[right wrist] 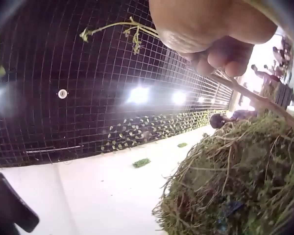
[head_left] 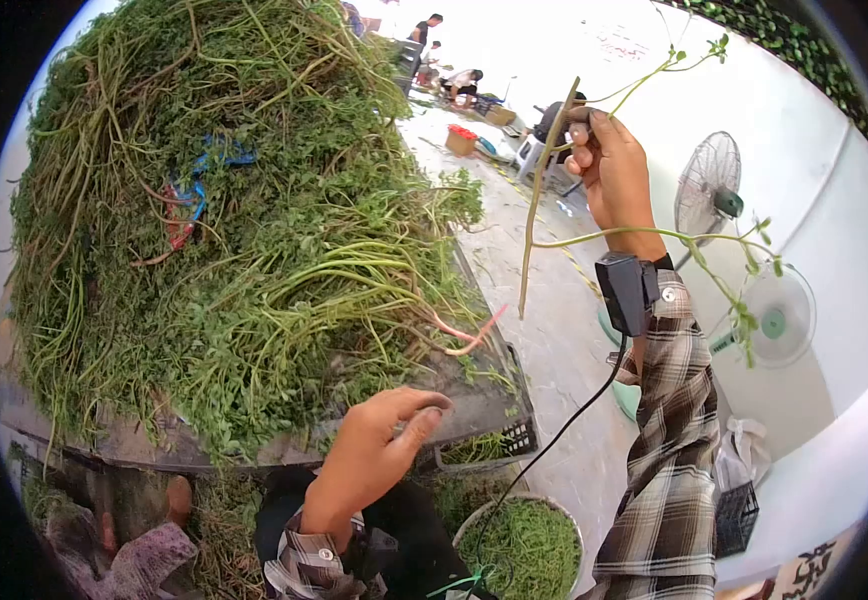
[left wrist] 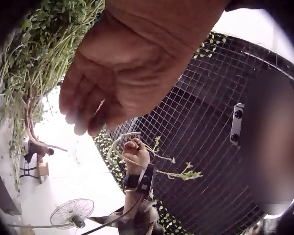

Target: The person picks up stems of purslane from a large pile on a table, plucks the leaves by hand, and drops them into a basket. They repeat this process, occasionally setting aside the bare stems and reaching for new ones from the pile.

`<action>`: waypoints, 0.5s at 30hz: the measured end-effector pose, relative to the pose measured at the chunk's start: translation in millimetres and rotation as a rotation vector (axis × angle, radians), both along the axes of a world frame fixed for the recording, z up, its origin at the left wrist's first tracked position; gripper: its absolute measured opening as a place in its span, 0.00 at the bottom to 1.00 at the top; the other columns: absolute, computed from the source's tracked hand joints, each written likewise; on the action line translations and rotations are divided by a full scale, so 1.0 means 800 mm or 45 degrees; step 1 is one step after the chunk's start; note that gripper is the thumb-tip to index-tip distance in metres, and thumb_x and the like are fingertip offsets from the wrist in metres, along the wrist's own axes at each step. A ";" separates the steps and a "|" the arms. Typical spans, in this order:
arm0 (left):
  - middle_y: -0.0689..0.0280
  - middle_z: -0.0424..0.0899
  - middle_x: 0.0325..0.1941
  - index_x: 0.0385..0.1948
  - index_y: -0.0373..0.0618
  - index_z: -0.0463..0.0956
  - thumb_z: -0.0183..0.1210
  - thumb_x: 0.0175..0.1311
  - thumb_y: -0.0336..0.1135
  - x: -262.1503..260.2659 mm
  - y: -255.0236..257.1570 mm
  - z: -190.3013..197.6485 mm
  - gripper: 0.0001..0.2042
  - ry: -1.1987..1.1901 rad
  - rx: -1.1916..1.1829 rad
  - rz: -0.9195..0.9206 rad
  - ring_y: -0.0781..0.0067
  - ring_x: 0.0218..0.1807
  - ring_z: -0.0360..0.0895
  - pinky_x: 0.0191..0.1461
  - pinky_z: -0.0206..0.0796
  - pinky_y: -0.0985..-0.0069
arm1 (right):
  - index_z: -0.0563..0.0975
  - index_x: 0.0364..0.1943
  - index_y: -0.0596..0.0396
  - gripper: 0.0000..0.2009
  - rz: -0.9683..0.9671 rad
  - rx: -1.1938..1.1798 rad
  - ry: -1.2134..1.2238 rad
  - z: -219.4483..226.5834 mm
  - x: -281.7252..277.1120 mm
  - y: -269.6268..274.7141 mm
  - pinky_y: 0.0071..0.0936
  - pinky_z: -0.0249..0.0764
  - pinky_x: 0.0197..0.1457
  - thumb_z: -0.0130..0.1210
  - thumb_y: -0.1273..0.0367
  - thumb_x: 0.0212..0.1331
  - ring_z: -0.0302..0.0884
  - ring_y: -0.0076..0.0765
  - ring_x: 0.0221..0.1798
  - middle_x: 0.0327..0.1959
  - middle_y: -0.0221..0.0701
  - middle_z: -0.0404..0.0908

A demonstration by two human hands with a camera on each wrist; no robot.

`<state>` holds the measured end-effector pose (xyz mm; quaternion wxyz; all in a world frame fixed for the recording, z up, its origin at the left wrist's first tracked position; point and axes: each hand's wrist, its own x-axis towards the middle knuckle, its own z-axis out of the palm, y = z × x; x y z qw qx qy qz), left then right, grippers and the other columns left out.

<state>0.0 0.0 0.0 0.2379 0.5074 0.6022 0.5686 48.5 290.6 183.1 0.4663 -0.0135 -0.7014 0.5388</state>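
In the head view the right hand (head_left: 616, 175), raised right of the heap, pinches a long stem (head_left: 534, 205) with thin leafy side shoots. The right wrist view shows curled fingers (right wrist: 218, 61) round the brown stem (right wrist: 259, 100). The left hand (head_left: 372, 455) is over the table's near edge, fingers loosely bent, holding nothing; its palm (left wrist: 132, 73) shows in the left wrist view. A large heap of green stems and leaves (head_left: 284, 230) covers most of the table (head_left: 454, 400). Loose stems with pinkish ends (head_left: 469, 335) lie at its right side.
A round container of green pieces (head_left: 519, 550) stands below the table beside a black crate (head_left: 519, 438). Two fans (head_left: 709, 185) are by the white wall at right. Several people (head_left: 464, 82) are in the background. A blue and red wrapper (head_left: 189, 205) lies in the heap.
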 end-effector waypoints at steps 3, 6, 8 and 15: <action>0.60 0.81 0.42 0.43 0.40 0.76 0.50 0.65 0.37 0.025 -0.020 0.002 0.12 -0.222 -0.019 0.041 0.68 0.45 0.77 0.46 0.67 0.76 | 0.72 0.35 0.60 0.10 0.046 -0.144 -0.111 -0.009 0.025 -0.060 0.18 0.65 0.23 0.43 0.67 0.63 0.62 0.20 0.19 0.22 0.26 0.70; 0.63 0.80 0.40 0.49 0.37 0.71 0.51 0.65 0.40 0.019 -0.033 0.009 0.17 -0.485 0.171 0.044 0.74 0.45 0.74 0.48 0.65 0.77 | 0.71 0.36 0.60 0.11 0.156 -0.193 -0.278 -0.047 0.024 -0.118 0.19 0.64 0.24 0.41 0.65 0.64 0.61 0.20 0.19 0.22 0.26 0.69; 0.63 0.80 0.39 0.50 0.37 0.70 0.51 0.65 0.41 0.022 -0.034 0.007 0.18 -0.529 0.243 0.018 0.73 0.46 0.74 0.49 0.65 0.76 | 0.70 0.37 0.61 0.13 0.310 -0.283 -0.371 -0.077 0.019 -0.150 0.20 0.65 0.25 0.41 0.64 0.65 0.64 0.19 0.22 0.23 0.26 0.70; 0.62 0.78 0.29 0.43 0.37 0.69 0.45 0.68 0.40 0.016 -0.045 0.003 0.15 -0.987 0.287 -0.183 0.76 0.27 0.75 0.30 0.67 0.80 | 0.68 0.48 0.65 0.17 0.851 -0.532 -0.466 -0.091 -0.004 -0.230 0.21 0.72 0.32 0.41 0.63 0.67 0.73 0.24 0.29 0.36 0.37 0.77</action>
